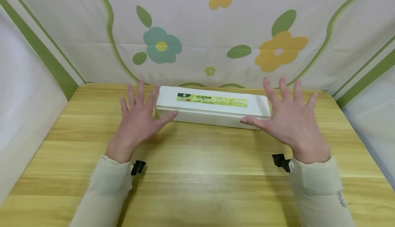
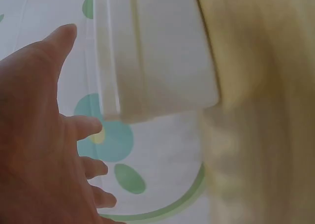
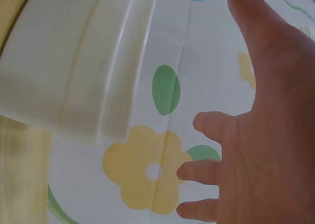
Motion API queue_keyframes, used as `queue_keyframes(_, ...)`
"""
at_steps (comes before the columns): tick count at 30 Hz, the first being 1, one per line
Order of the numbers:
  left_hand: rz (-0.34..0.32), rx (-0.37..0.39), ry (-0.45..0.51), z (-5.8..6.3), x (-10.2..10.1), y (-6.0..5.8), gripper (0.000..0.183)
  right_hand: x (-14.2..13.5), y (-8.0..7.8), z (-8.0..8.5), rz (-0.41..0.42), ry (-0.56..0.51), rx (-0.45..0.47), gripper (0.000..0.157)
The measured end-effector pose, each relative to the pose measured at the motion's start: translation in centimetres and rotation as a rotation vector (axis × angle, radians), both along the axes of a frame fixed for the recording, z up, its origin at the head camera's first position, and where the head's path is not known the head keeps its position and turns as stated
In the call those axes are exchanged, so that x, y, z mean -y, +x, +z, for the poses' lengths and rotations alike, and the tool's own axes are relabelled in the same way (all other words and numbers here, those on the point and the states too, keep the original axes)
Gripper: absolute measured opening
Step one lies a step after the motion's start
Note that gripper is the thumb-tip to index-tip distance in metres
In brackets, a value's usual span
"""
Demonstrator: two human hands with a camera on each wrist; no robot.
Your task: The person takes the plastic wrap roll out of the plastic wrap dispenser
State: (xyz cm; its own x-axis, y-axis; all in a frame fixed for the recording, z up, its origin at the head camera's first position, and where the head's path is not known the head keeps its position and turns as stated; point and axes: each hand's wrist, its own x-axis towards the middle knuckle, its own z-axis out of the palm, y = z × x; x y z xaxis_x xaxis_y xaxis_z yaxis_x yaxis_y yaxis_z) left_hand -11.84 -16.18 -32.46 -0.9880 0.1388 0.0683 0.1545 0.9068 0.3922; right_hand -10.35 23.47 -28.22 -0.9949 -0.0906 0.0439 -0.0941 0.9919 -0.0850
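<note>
A long white lidded box [image 1: 213, 117] with a yellow-green label [image 1: 213, 100] lies crosswise near the back of the wooden table. At its left end my left hand [image 1: 137, 120] is spread, fingers straight, the thumb overlapping the box's front corner in the head view. My right hand [image 1: 294, 124] is spread likewise at the right end, its thumb in front of the box there. In the left wrist view a gap shows between the left hand [image 2: 39, 120] and the box [image 2: 162, 61]. The right wrist view shows the right hand [image 3: 275, 125] apart from the box [image 3: 64, 61] too.
The wooden table [image 1: 206, 186] stretches in front of the box. Behind it hangs a white curtain [image 1: 197, 24] with flowers and leaves, with further curtain at both sides. A small black mount sits at each sleeve cuff.
</note>
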Motion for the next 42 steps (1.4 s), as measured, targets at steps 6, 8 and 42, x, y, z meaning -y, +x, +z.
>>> queue_keyframes(6, 0.004, 0.024, 0.042, -1.1, 0.0, 0.4, 0.106, 0.1, 0.6, -1.1, 0.007, -0.068, 0.018, 0.128)
queue_keyframes(8, 0.007, 0.026, 0.046, -1.2, 0.1, 0.5, 0.107, 0.1, 0.7, -1.3, 0.011, -0.083, 0.019, 0.128)
queue_keyframes(42, -0.102, 0.202, 0.715, -4.3, 1.8, -2.4, 0.113, 0.1, -2.2, -6.0, 0.231, -0.280, -0.004, 0.109)
